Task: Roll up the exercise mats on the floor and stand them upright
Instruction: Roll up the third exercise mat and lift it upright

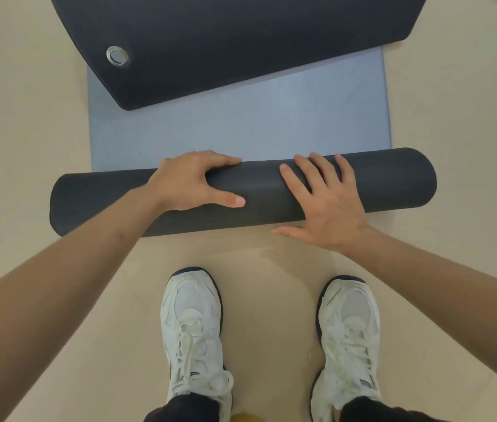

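A person bends over a partly rolled exercise mat on a beige floor, both bare hands pressed on the dark roll. The left hand lies over the roll left of its middle, fingers curved across the top toward the far side, thumb stretched flat along the near face. The right hand rests palm down just right of the middle, fingers spread and reaching up over the crest, thumb lying along the roll's near lower edge by the floor. Neither hand closes around the roll; both lie open on it.

The roll runs crosswise, slightly tilted, its left end nearer the viewer than its right. Its unrolled part, pale blue on the upper face, stretches flat away from the person, straight side edges parallel and bare floor on either side. A second, dark mat lies flat and askew over the far part of the blue surface, its rounded corner pointing toward the roll and a metal eyelet set near that corner. A strip of blue stays uncovered between roll and dark mat.

Two white sneakers stand apart just behind the roll, with open floor between and around them.
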A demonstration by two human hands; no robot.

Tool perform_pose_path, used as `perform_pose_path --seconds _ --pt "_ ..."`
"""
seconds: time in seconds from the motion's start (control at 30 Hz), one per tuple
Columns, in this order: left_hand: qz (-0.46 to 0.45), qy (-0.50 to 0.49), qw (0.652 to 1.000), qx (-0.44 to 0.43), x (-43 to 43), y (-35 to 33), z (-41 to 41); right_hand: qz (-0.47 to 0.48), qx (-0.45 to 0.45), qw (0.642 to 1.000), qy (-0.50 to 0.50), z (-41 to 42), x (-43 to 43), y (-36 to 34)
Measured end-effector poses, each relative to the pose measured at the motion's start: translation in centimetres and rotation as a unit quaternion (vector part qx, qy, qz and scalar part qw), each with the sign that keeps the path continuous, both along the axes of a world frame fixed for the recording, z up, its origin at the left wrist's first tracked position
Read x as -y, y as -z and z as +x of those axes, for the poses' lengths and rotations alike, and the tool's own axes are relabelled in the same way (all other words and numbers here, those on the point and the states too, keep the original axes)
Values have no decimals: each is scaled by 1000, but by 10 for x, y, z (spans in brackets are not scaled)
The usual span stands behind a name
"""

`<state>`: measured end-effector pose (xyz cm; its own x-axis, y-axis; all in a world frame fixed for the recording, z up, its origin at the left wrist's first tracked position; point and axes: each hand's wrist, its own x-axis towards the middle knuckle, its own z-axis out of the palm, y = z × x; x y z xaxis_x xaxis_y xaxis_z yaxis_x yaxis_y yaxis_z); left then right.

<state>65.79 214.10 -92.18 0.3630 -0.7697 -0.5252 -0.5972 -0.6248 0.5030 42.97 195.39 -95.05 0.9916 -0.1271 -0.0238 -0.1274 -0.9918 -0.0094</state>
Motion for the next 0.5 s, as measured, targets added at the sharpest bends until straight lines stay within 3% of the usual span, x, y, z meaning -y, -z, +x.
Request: perform_pose_path --seconds 0.1,0.2,0.27,0.37,0.5 --pt "-39 38 987 148 -1 1 -2 8 -7 1000 2 16 10 -2" --pt "-182 2 942 280 -11 0 -22 19 -29 999 2 30 20 -7" --pt "-225 -13 916 333 -18 3 -38 24 -50 998 1 40 26 -13" --pt "-222 1 897 381 -26 9 -56 37 -99 994 -4 62 39 -24" --pt "-128 37 911 391 -29 15 -55 119 -168 979 1 93 62 -34"
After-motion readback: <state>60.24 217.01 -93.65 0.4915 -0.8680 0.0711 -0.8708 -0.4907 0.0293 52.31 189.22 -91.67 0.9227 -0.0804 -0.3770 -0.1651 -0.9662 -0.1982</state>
